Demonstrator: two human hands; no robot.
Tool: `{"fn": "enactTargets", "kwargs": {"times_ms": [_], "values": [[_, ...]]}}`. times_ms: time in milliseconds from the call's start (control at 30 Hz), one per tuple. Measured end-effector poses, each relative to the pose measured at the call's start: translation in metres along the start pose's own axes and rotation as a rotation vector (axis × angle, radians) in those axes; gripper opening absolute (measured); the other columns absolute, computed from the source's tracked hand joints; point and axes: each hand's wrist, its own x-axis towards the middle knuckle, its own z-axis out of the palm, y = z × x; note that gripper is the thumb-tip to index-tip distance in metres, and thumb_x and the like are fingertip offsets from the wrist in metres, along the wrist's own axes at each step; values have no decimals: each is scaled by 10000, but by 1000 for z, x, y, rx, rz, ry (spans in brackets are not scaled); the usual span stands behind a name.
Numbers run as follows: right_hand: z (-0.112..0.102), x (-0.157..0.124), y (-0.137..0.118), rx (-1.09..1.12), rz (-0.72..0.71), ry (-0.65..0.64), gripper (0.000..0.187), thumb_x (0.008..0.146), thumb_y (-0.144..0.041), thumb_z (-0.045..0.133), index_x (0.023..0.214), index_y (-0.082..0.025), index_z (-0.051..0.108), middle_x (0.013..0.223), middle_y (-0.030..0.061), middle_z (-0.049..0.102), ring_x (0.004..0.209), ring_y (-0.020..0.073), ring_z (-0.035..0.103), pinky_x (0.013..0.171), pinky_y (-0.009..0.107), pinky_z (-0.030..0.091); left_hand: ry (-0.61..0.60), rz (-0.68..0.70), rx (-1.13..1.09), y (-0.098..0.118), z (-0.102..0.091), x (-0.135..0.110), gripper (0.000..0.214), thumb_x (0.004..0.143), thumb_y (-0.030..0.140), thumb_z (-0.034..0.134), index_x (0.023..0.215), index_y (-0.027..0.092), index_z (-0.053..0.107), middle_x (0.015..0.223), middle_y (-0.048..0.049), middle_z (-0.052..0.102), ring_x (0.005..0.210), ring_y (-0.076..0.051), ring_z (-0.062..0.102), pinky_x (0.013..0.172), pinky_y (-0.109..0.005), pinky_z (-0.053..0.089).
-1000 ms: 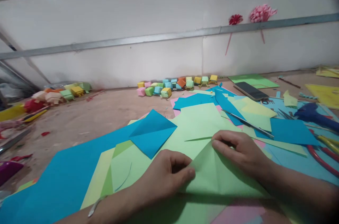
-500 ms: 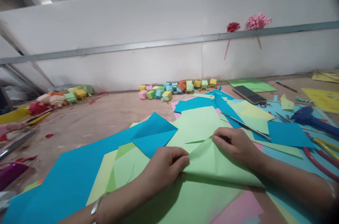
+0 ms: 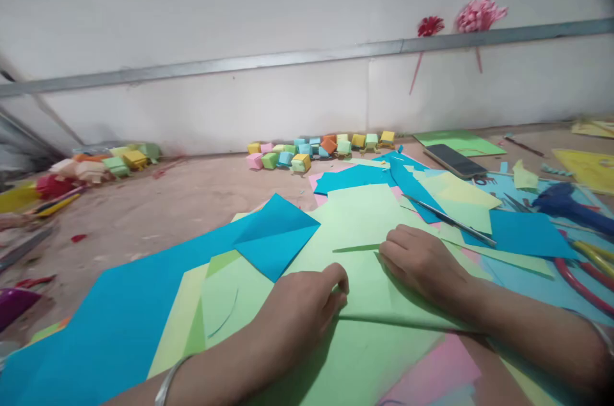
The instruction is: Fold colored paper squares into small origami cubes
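A light green folded paper (image 3: 378, 294) lies flat on the heap of coloured sheets in front of me. My left hand (image 3: 300, 310) rests at its left edge, fingers curled, knuckles pressing down on the paper. My right hand (image 3: 422, 262) lies on the paper's upper right part, fingers bent and held together, pressing it flat. A folded blue square (image 3: 275, 236) sits just left of both hands.
Blue, green and pink sheets (image 3: 119, 323) cover the near table. A metal rod (image 3: 451, 220), a phone (image 3: 453, 161), a blue tool (image 3: 566, 201) and red and yellow tubes (image 3: 582, 278) lie to the right. Small paper cubes (image 3: 307, 153) line the wall; more stand at left (image 3: 110, 166).
The raised point of the green paper has been pushed down flat. Both hands went from pinching its edges to pressing on top of it.
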Motion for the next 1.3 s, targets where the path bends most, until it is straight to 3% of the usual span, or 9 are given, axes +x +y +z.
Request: {"fn": "enactTargets", "kwargs": {"times_ms": [333,467,600,800,933,1000,1100,1167,1300], "values": [[-2,1,1,100,113,-41,236,927,-137,469,719,-165,577,691,45,564,674,178,501,610,288,365,-67,-20,232,9,-6,-4,187,912,169,422,918,205,606,779,-56,705,678,-206,622,520,-249,249],[-2,1,2,163,175,-45,107,881,-114,511,855,-151,608,750,52,630,697,178,556,625,276,410,-33,39,253,4,-6,-9,244,885,118,432,931,215,650,770,-50,708,686,-202,636,521,-242,269],[-2,0,2,198,186,-58,203,909,-130,479,1042,-138,632,805,69,659,752,192,588,654,282,423,68,147,217,-5,-3,-13,240,883,147,467,971,222,676,722,-41,693,639,-182,612,519,-232,296],[-2,-1,3,227,192,-119,251,949,-173,474,862,-181,709,693,28,559,662,156,520,577,248,330,151,223,332,-7,-6,-15,260,858,73,495,766,206,700,661,-53,596,701,-209,566,584,-262,364],[0,0,5,241,197,-139,229,936,-160,517,1000,-197,735,697,19,549,673,153,520,580,243,311,57,488,283,1,-22,-1,381,708,-67,511,931,191,680,1005,-67,639,913,-212,584,709,-274,434],[0,1,6,242,199,-148,234,929,-158,530,1028,-203,738,700,18,546,676,154,514,577,244,298,-57,599,216,4,-29,13,395,777,-38,499,1043,203,663,1003,-42,656,872,-174,611,699,-248,438],[-2,2,6,239,211,-158,224,911,-141,546,961,-209,753,675,7,521,659,147,489,562,244,268,34,610,237,6,-27,33,326,897,67,467,1093,224,675,857,-19,672,710,-144,601,582,-230,378],[-3,2,6,236,221,-167,214,896,-134,565,905,-217,762,656,-3,497,643,140,470,555,246,252,116,661,275,5,-17,40,271,929,128,459,974,215,711,746,-7,635,611,-122,557,530,-232,331],[-2,3,6,242,237,-185,202,903,-175,587,904,-239,778,673,1,500,659,139,469,566,252,253,276,822,287,3,2,38,309,977,199,428,873,178,719,710,-38,617,636,-148,550,554,-265,343]]}}
